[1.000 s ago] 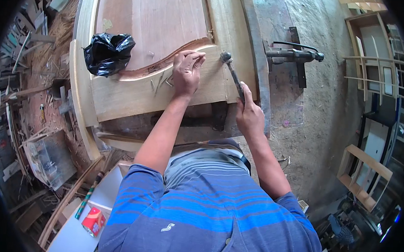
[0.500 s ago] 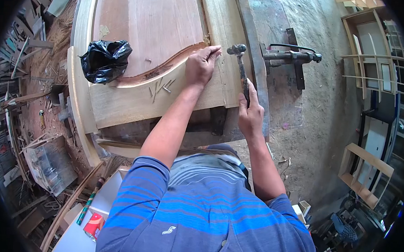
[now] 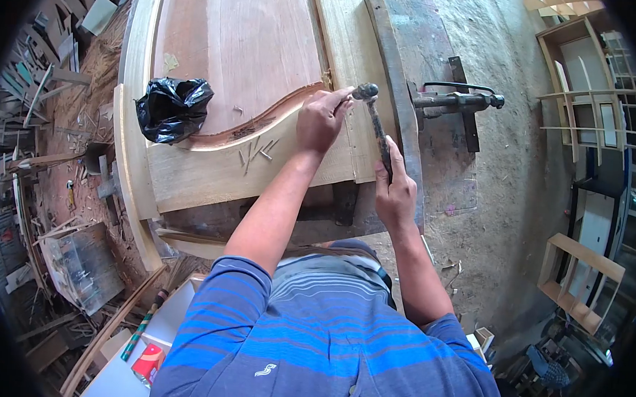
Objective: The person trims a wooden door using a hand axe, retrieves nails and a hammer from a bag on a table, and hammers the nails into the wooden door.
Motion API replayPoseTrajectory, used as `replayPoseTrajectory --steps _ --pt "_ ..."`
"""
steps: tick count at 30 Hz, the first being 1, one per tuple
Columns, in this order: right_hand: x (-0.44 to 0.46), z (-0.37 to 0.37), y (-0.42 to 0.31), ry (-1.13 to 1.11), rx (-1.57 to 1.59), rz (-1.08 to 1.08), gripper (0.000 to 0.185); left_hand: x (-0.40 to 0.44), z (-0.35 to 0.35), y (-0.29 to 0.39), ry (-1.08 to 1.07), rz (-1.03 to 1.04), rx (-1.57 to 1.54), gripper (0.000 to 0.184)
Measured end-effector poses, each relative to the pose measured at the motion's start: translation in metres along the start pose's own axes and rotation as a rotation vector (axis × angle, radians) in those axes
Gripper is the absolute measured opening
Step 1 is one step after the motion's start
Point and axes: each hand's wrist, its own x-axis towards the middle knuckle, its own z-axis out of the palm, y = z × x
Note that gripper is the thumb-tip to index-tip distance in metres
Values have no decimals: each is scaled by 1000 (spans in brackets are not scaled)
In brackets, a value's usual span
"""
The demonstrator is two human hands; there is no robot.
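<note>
My right hand (image 3: 396, 193) is wrapped round the handle of a hammer (image 3: 379, 135). The hammer's head is close beside the fingertips of my left hand (image 3: 319, 124). That hand is closed in a pinch over the wooden frame of a panel (image 3: 233, 36), by the end of its curved inner edge. What the pinched fingers hold is hidden or too small to name. Left of my left wrist, several thin pegs or nails (image 3: 254, 153) lie loose on the bottom rail (image 3: 218, 182). A crumpled black plastic bag (image 3: 173, 112) sits open at the panel's left corner.
A metal clamp (image 3: 456, 100) juts out at the right, past a dark wooden bar (image 3: 393, 73) along the panel. Wood scraps (image 3: 58, 77) litter the floor at left. Wooden cabinet frames (image 3: 580, 280) stand along the right side.
The hammer head has come down and left, nearer my left fingertips. My left hand stays pinched at about the same spot on the frame. The view has shifted slightly.
</note>
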Motion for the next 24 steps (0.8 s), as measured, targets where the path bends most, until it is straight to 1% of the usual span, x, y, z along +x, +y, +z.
replayPoseTrajectory --steps 1,4,7,11,14,16,17,19,20,22,23,24 --pt "1 -3 -5 -2 -2 -5 52 0 -2 2 -27 -23 8 29" --pt "3 -10 -14 5 6 -53 52 1 0 2 -12 -15 17 43" --pt "7 -12 -10 -14 -58 -84 54 2 2 1 0 -22 -3 51" --pt "12 -18 -3 -128 -191 -12 56 2 1 -2 -21 -2 23 52" --pt "16 -28 -18 -24 -60 -116 56 1 3 -5 -22 -25 4 52" --pt "18 -32 -27 79 16 -245 56 2 3 -5 -45 -42 -1 51" --pt "18 -31 -29 133 28 -311 56 2 3 -4 -63 -102 -43 51" --pt "19 -24 -18 178 4 -366 54 2 2 -3 -75 -124 -66 51" --pt "21 -28 -14 34 -143 -235 53 2 2 -2 -78 -135 -78 51" --pt "25 -34 -12 -251 -423 34 52 0 1 -4 -52 -52 -27 50" --pt "28 -37 -15 -234 -378 33 51 2 2 -6 -34 -9 0 50" --pt "26 -35 -17 -126 -272 -76 51 3 0 -7 -31 -8 10 50"
